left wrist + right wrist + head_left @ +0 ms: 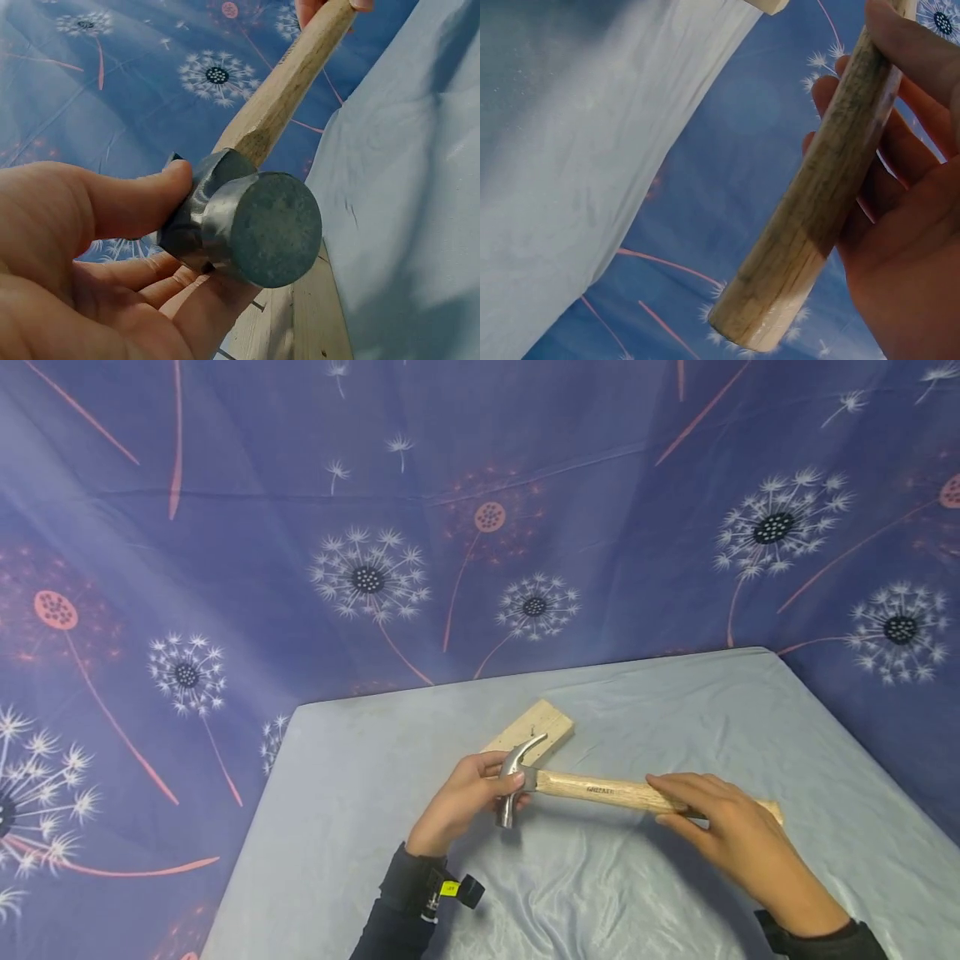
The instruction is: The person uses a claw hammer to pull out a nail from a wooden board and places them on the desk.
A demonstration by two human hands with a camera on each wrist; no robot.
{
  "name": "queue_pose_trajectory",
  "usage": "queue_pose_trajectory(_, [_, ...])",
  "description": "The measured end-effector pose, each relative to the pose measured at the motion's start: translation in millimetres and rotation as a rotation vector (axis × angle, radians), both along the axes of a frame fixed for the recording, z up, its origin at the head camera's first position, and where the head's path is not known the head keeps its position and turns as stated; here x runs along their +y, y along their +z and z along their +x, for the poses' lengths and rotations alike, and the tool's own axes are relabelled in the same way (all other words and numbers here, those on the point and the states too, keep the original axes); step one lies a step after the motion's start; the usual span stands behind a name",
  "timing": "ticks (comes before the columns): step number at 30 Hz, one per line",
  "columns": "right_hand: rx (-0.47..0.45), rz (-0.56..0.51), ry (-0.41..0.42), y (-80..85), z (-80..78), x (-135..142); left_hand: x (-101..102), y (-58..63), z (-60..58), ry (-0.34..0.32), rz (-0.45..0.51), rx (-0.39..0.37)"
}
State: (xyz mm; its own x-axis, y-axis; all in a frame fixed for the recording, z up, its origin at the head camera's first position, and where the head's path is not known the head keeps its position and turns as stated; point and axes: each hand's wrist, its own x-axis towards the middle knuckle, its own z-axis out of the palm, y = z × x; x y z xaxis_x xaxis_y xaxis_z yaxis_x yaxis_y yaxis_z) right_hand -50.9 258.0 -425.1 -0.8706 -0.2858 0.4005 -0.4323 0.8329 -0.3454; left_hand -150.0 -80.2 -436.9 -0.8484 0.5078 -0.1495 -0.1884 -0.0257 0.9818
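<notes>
A claw hammer [600,790] with a steel head and a pale wooden handle is held up level between both hands. My left hand [467,797] pinches the steel head [262,225] between thumb and fingers, with the round striking face toward the left wrist camera. The curved claw [531,748] points away from me in the head view. Toward the handle's far end, my right hand [723,835] grips the wood [817,187], thumb on one side and fingers on the other. Behind the hammer head lies a wooden block [546,720] with a nail [532,731] standing in its top.
A table under a pale blue cloth [360,785] carries the block. Purple fabric [600,527] with dandelion prints hangs behind and beside it. On my left sleeve sits a black strap with a yellow tag [450,888].
</notes>
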Motion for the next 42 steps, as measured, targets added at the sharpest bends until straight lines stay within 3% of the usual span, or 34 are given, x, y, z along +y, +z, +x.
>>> queue_pose_trajectory(10, [0.008, -0.103, 0.070, 5.8, -3.1, -2, 1, 0.6, 0.6, 0.033, 0.007, 0.008])
queue_pose_trajectory(14, [0.005, -0.286, 0.097, 9.0, -0.3, -11, 0, 0.8, 0.4, 0.062, 0.027, 0.014])
queue_pose_trajectory(17, [0.051, -0.444, 0.188, 7.7, -1.2, -18, 1, 1.6, 0.2, 0.092, 0.054, 0.009])
queue_pose_trajectory(19, [0.058, -0.495, 0.225, 4.0, -2.2, -21, 1, 2.0, 0.1, 0.113, 0.082, 0.001])
queue_pose_trajectory(21, [0.004, -0.516, 0.217, -1.3, -2.6, -22, 1, 1.8, -0.1, 0.123, 0.115, -0.007])
queue_pose_trajectory(26, [-0.282, -0.525, 0.098, -16.2, -4.6, -22, 1, 1.6, -0.3, 0.113, 0.169, -0.004])
queue_pose_trajectory(29, [-0.374, -0.540, 0.085, -22.8, -10.6, -25, 2, 1.8, 0.6, 0.101, 0.179, 0.000])
queue_pose_trajectory(37, [-0.411, -0.595, 0.095, -23.2, -18.9, -34, 11, 2.0, 6.9, 0.053, 0.192, -0.030])
queue_pose_trajectory(42, [-0.362, -0.645, 0.106, -25.1, -17.7, -36, 14, 4.0, 10.6, 0.081, 0.168, -0.004])
